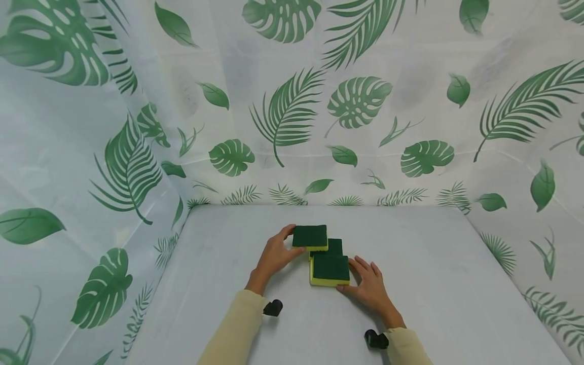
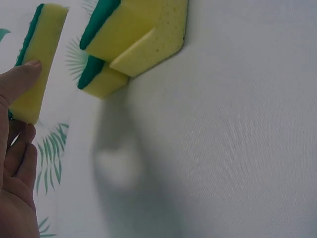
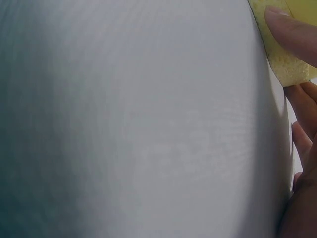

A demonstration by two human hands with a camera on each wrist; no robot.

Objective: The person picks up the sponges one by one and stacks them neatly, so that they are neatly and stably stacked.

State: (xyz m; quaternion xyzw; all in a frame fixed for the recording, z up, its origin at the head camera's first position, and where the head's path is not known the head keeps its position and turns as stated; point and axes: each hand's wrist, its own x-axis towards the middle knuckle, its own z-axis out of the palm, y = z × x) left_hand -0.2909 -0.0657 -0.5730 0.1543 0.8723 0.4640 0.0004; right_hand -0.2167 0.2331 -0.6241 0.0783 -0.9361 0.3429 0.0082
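Note:
A green-and-yellow sponge (image 1: pixel 310 235) is pinched between the thumb and fingers of my left hand (image 1: pixel 276 253). In the left wrist view this held sponge (image 2: pixel 42 59) is tilted on edge, apart from the others. A front sponge (image 1: pixel 330 268) lies green side up, with my right hand (image 1: pixel 370 286) gripping its right end. Behind it, another sponge (image 1: pixel 336 247) is partly hidden by both. The left wrist view shows yellow layers (image 2: pixel 148 47) overlapping in the pile. My right thumb (image 3: pixel 292 37) presses a pale yellow sponge side (image 3: pixel 290 69), and fingers curl at its corner.
The sponges are on a white tabletop (image 1: pixel 219 253), toward its far half. A white sheet with green leaf prints (image 1: pixel 356 101) hangs behind the table and along both sides. Dark wrist-worn devices (image 1: pixel 274 307) sit by both cream sleeves (image 1: pixel 237 324).

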